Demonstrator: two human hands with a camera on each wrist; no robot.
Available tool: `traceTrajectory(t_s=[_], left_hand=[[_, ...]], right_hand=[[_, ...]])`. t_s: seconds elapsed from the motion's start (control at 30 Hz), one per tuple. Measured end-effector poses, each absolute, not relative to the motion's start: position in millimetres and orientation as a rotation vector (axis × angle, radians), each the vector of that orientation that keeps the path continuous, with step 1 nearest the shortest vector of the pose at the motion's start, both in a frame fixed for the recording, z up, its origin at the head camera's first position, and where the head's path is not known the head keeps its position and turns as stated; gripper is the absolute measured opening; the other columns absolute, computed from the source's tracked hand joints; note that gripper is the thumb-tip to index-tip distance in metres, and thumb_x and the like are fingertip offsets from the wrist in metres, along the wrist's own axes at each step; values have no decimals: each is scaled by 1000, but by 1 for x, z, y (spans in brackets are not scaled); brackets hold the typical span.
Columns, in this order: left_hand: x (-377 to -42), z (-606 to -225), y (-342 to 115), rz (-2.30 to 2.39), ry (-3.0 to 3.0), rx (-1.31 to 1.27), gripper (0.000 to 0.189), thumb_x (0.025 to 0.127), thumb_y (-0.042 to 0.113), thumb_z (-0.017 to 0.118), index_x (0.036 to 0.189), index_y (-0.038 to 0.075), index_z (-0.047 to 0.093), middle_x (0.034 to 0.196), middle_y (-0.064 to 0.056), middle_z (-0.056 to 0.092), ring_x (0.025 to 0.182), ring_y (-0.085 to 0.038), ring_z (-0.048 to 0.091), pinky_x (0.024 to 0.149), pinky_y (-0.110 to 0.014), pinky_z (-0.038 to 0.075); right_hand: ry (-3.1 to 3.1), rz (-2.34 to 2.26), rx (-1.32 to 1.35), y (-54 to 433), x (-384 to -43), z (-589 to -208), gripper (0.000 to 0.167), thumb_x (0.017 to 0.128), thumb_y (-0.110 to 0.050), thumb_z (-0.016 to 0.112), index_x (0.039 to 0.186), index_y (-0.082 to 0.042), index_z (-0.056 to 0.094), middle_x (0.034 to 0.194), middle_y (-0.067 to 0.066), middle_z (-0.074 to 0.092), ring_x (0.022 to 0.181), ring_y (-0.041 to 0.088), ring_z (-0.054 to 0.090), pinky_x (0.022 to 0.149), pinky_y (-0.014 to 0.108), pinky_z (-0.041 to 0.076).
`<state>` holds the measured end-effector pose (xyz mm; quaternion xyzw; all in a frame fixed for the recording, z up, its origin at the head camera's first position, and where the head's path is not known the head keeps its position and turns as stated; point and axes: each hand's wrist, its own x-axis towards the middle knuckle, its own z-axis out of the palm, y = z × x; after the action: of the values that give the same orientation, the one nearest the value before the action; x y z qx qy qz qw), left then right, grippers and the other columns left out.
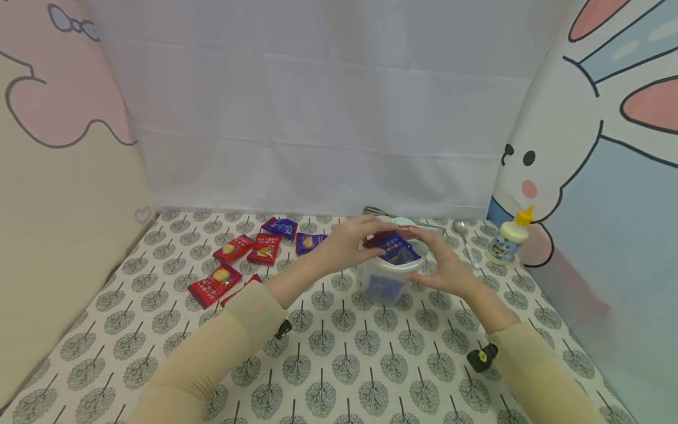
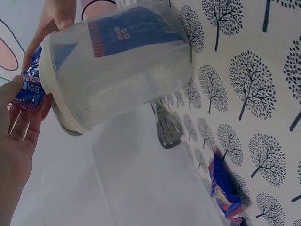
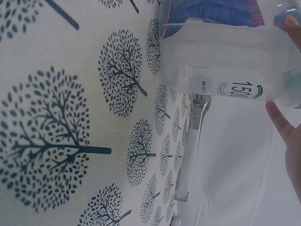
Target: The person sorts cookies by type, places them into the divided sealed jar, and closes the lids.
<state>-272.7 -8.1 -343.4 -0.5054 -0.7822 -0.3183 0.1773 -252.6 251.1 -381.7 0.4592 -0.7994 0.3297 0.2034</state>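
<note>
A translucent plastic jar (image 1: pixel 371 272) with a white rim stands on the table, a blue snack packet (image 2: pixel 136 33) showing through its wall. My left hand (image 1: pixel 346 242) is at its mouth and pinches another blue snack packet (image 1: pixel 394 248) between thumb and fingers. Something red, like a red packet (image 1: pixel 373 240), shows beside it, partly covered by the hand. On the other side my right hand (image 1: pixel 442 268) grips the jar near the rim, thumb in front and fingers behind. The right wrist view shows printed marks on the jar (image 3: pixel 221 61).
Several red packets (image 1: pixel 216 284) and two blue packets (image 1: pixel 281 227) lie on the left. Behind the jar is a metal spatula (image 1: pixel 375 211). A spoon (image 1: pixel 465 238) and a white bottle (image 1: pixel 505 242) with a yellow tip are at the right, near the patterned side curtain (image 1: pixel 609 235).
</note>
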Motion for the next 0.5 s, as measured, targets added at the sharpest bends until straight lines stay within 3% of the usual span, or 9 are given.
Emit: traceTrajectory(t_s=[0.13, 0.23, 0.5], left_hand=[[-274, -349, -12, -848, -2405, -1458, 78, 77, 22, 79, 144, 23, 39, 135, -4, 49, 121, -20, 50, 99, -32, 47], [-273, -350, -13, -824, -2444, -1466, 84, 75, 25, 80, 146, 25, 35, 137, -4, 46, 123, -22, 48, 101, -38, 45], [-273, -358, -11, -539, -2393, -1539, 81, 73, 38, 80, 142, 22, 43, 135, -6, 46, 121, -22, 48, 101, -36, 44]], right_hand=[[-2285, 894, 1216, 246, -241, -372, 97, 56, 2, 85, 138, 10, 32, 136, 18, 42, 132, 13, 33, 113, 30, 26], [-2303, 907, 1196, 250, -247, -379, 99, 55, 2, 86, 138, 10, 31, 135, 20, 42, 131, 17, 35, 112, 36, 29], [-2350, 867, 1189, 262, -264, -398, 104, 60, -10, 88, 144, -1, 28, 140, 13, 40, 132, 19, 34, 111, 44, 30]])
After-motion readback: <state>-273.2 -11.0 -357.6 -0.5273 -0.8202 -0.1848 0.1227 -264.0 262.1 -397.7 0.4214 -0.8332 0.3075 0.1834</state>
